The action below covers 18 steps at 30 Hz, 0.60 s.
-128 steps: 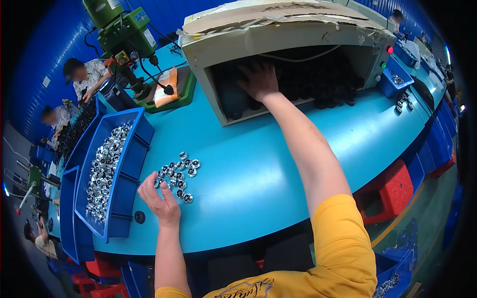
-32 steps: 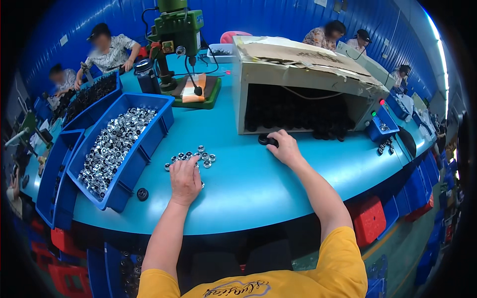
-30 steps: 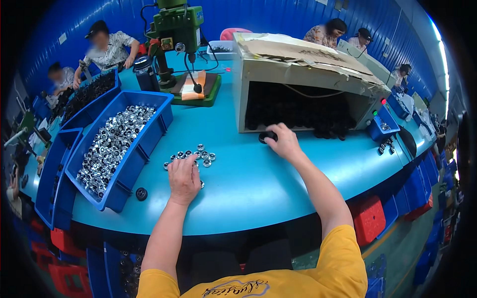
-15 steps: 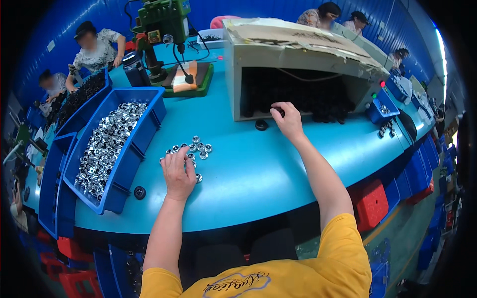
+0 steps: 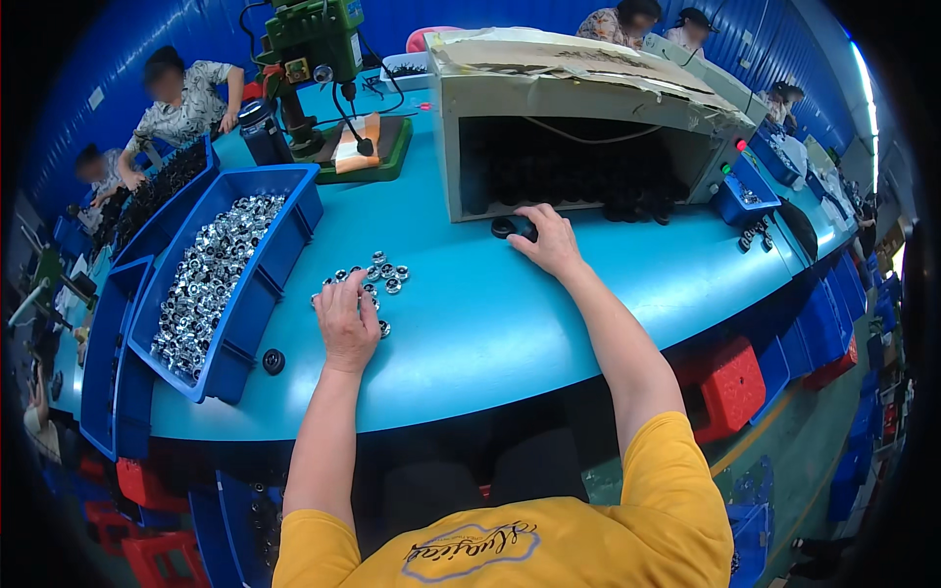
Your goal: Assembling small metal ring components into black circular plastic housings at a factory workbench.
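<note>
My left hand (image 5: 347,321) rests palm down over a small cluster of shiny silver ring-shaped parts (image 5: 393,285), fingers apart; what lies beneath them is partly hidden. At the front of the box, my right hand (image 5: 551,243) has its thumb and fingers around a black round part (image 5: 530,232), which shows between them. Just left of those fingers a second black ring-shaped part (image 5: 503,227) lies flat on the blue-green table. Another black round part (image 5: 273,362) sits alone near the blue bin, left of my left hand.
A blue bin (image 5: 312,201) full of silver parts stands at left. An open-fronted box (image 5: 450,157) with dark parts inside stands ahead. Behind are a green drill press (image 5: 319,44) and a dark bottle (image 5: 263,134). At right is a small blue bin (image 5: 730,208). Co-workers sit farther off.
My right hand has come down and nearer from the box's mouth, with the black part in its fingers, to beside the other black part. My left hand stays over the silver parts.
</note>
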Available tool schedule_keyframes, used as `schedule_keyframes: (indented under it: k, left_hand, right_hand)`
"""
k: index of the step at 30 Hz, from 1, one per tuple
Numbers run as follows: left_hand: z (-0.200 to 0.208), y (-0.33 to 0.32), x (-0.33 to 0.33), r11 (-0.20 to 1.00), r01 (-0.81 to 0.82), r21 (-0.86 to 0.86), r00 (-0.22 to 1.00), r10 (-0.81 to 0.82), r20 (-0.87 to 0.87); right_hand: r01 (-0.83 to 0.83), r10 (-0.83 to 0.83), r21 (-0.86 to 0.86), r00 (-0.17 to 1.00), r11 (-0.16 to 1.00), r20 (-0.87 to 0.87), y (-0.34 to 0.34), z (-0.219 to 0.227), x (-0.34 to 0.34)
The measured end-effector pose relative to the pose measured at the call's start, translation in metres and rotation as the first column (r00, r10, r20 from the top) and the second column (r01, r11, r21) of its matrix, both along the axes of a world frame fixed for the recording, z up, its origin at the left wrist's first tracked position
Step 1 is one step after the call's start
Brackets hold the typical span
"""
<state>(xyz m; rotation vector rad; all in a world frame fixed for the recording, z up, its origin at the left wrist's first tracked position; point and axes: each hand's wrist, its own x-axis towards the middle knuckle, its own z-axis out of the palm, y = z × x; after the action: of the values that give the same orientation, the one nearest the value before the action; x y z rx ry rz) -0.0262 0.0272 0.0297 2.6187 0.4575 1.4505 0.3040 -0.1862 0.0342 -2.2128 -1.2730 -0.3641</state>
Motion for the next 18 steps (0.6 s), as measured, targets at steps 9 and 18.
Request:
schedule_keyframes:
  k: [9, 18]
  left_hand:
    - [0.0, 0.004, -0.003, 0.999, -0.007, -0.035, 0.999, 0.008, 0.031]
    - [0.0, 0.004, -0.002, 0.999, -0.004, -0.033, 0.999, 0.005, 0.036]
  right_hand:
    - [0.052, -0.046, -0.054, 0.993, 0.997, 0.106, -0.002, -0.015, -0.009]
    - [0.187, -0.176, -0.138, 0.98, 0.973, 0.089, -0.009, 0.002, -0.012]
